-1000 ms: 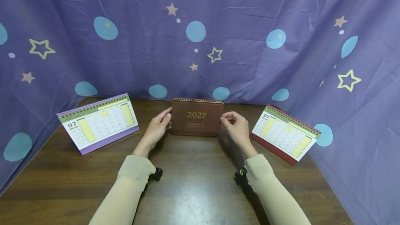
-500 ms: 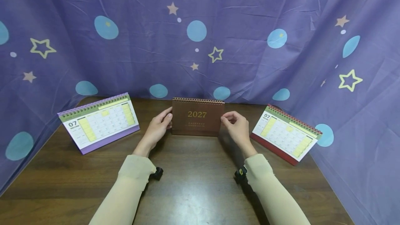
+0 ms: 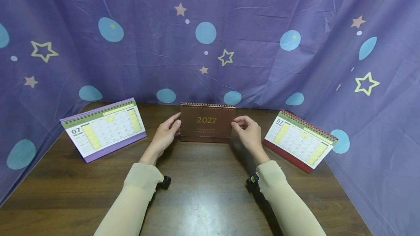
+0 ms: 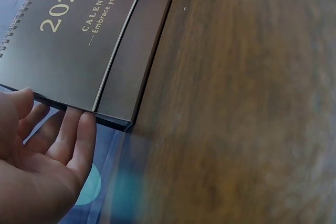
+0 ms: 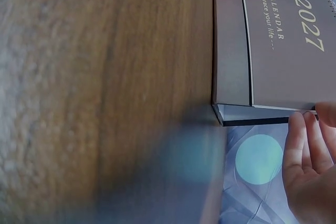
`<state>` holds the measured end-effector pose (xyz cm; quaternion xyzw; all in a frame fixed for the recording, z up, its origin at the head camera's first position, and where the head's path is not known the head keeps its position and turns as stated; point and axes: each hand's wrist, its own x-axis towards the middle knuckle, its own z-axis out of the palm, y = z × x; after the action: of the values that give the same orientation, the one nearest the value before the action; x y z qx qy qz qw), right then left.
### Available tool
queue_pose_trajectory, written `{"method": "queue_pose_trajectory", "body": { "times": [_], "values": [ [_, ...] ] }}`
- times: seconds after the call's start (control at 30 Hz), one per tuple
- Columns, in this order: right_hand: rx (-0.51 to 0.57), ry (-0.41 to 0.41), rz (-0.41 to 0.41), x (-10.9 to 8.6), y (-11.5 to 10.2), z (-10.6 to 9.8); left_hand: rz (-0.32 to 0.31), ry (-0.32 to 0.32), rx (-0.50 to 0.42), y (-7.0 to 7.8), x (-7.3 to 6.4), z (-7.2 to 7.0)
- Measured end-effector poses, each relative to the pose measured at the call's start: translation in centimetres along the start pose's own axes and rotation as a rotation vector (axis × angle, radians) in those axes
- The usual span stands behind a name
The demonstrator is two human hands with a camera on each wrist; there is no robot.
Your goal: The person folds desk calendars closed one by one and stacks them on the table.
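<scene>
A brown desk calendar (image 3: 207,131) stands upright at the back middle of the table, its gold "2027" cover facing me and its spiral binding on top. My left hand (image 3: 164,134) holds its left side edge. In the left wrist view, the thumb of the left hand (image 4: 44,156) lies at the cover's edge and the fingers reach the side. My right hand (image 3: 250,136) pinches the opposite edge between thumb and fingers. Up close in the right wrist view, the calendar (image 5: 283,72) shows an open gap at its side, with fingertips of the right hand (image 5: 312,171) against it.
To the left stands a purple calendar (image 3: 111,126) turned to page 07, angled inward. A red calendar (image 3: 300,139), also on 07, stands angled at the right. Behind the wooden table (image 3: 200,192) hangs a purple curtain (image 3: 256,65) with stars and blue dots.
</scene>
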<state>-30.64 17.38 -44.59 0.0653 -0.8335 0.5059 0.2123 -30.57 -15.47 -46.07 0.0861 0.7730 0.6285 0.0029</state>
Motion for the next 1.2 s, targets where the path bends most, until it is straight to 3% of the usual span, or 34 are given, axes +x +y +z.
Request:
{"method": "queue_pose_trajectory", "body": {
  "times": [0.43, 0.77, 1.03, 1.2],
  "values": [
    [-0.005, -0.029, -0.003, 0.1, 0.1, -0.4, 0.049, 0.019, 0.122, -0.2, -0.1, -0.1],
    [0.014, -0.041, -0.012, 0.3, -0.2, -0.6, 0.038, 0.028, 0.221, -0.1, -0.1, -0.2],
    [0.010, -0.026, 0.004, 0.5, -0.4, -0.8, 0.050, 0.038, 0.251, 0.1, -0.1, -0.3],
    [0.008, -0.008, -0.032, 1.0, -1.2, -1.1, 0.058, 0.041, 0.254, 0.1, -0.1, -0.4]
  ]
}}
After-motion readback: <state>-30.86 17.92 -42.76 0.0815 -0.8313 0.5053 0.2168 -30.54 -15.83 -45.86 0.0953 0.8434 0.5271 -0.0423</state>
